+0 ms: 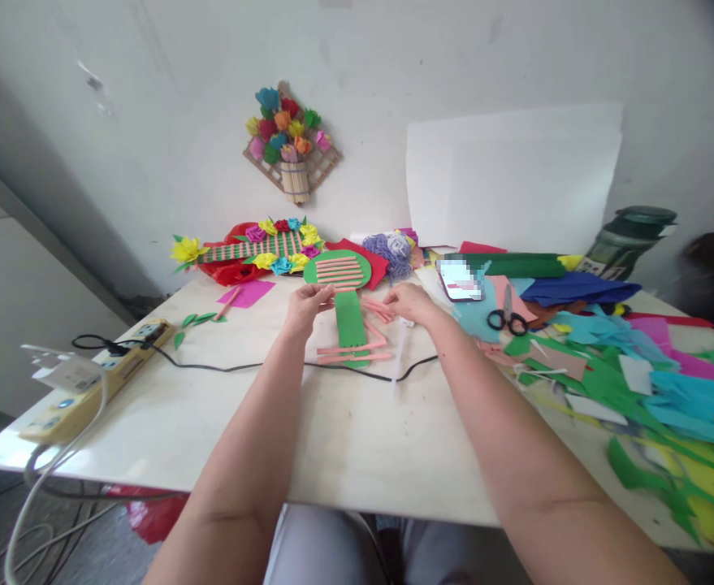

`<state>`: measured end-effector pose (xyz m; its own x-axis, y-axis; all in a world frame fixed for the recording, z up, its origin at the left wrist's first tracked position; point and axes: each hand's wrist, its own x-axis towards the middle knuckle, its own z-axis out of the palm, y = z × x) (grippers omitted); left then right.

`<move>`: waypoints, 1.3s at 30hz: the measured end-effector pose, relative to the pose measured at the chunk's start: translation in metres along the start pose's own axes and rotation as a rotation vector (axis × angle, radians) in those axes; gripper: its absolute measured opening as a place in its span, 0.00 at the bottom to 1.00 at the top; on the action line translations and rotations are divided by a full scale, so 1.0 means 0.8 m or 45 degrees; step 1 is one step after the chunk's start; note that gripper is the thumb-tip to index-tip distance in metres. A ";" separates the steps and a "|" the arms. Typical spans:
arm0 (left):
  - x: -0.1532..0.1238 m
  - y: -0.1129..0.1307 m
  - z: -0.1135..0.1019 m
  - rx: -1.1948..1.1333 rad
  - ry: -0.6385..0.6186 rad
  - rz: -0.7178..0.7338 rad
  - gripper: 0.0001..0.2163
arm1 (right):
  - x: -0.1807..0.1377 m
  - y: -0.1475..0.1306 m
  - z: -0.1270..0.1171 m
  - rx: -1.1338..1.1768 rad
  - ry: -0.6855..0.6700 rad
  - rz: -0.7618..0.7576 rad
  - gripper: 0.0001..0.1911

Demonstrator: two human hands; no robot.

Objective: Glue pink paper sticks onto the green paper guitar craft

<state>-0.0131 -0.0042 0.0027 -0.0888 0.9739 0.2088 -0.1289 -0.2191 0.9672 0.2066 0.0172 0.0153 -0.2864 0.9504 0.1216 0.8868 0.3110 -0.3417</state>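
A green paper cutout (350, 313) with a round head and a long handle lies in front of me, pink paper strips (338, 270) in rows across its head. My left hand (311, 307) is at the left side of its neck, fingertips pinched together; what is between them is too small to make out. To the right of the handle, my right hand (410, 302) pinches the end of a pink paper strip (378, 308) in a small loose bunch. More pink strips (357, 356) lie across the handle's lower end.
Behind stands a finished flowered paper guitar shape (253, 250). Black scissors (508, 321), a phone (460, 280), a green bottle (628, 240) and coloured paper scraps (630, 382) fill the right. A black cable (222, 370) crosses the table from a power strip (97, 386).
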 end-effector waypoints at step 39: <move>-0.004 0.003 0.001 0.118 -0.096 -0.064 0.15 | -0.007 -0.012 0.001 -0.124 0.174 0.128 0.12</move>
<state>-0.0120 -0.0080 0.0042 -0.0097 0.9860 0.1666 -0.0388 -0.1668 0.9852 0.1997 0.0089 0.0169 -0.1486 0.9643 0.2192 0.9412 0.2059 -0.2678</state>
